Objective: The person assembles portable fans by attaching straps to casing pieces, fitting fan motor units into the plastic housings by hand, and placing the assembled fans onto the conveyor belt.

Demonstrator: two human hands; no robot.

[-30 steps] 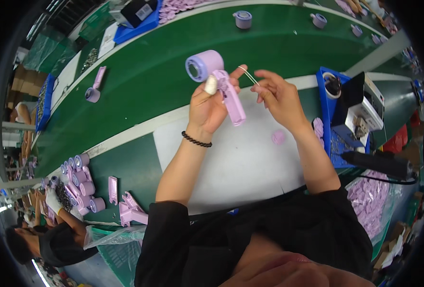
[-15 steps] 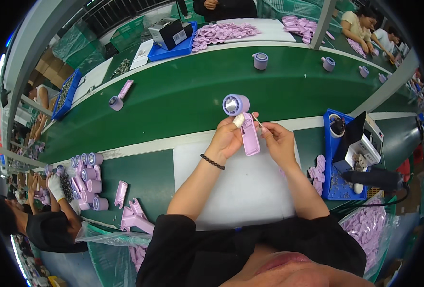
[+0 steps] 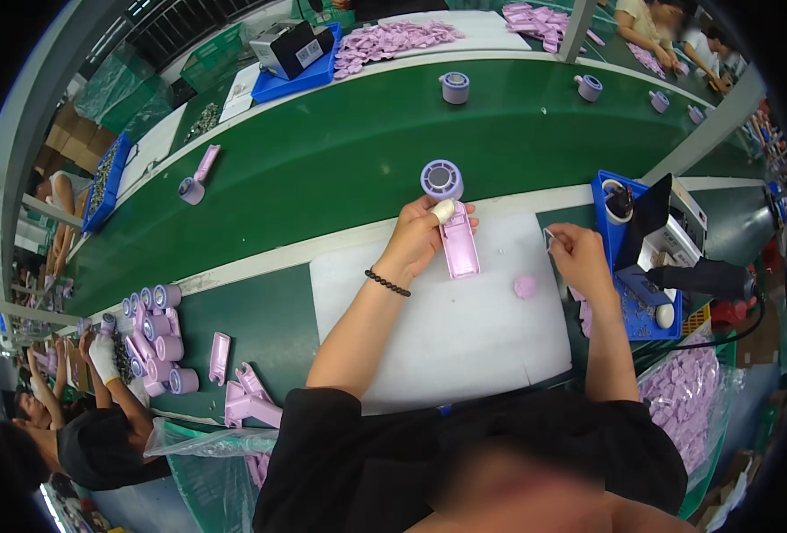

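My left hand [image 3: 418, 233] is closed around a small handheld fan, its taped thumb on the pink handle [image 3: 461, 247]. The fan's round purple head [image 3: 441, 179] points away from me, above the fingers, and the handle's hollow inner side faces up. Off to the right, away from the fan, my right hand [image 3: 580, 258] pinches a thin pale strip [image 3: 549, 238] whose kind I cannot make out. Under both lies a white mat [image 3: 393, 329], with a round pink piece [image 3: 525, 286] on it near the right hand.
A green conveyor belt [image 3: 322, 151] carries spaced fan heads, including one fan head [image 3: 455, 87]. At right stands a blue tray [image 3: 651, 329] with a black device. Fans [image 3: 169, 347] are piled at left, near pink handle shells [image 3: 249, 400]. Co-workers sit at left and far right.
My right hand has moved right, away from the fan, with the pale strip. The fan head has turned, and the round pink piece on the mat is now uncovered. The view has shifted slightly.
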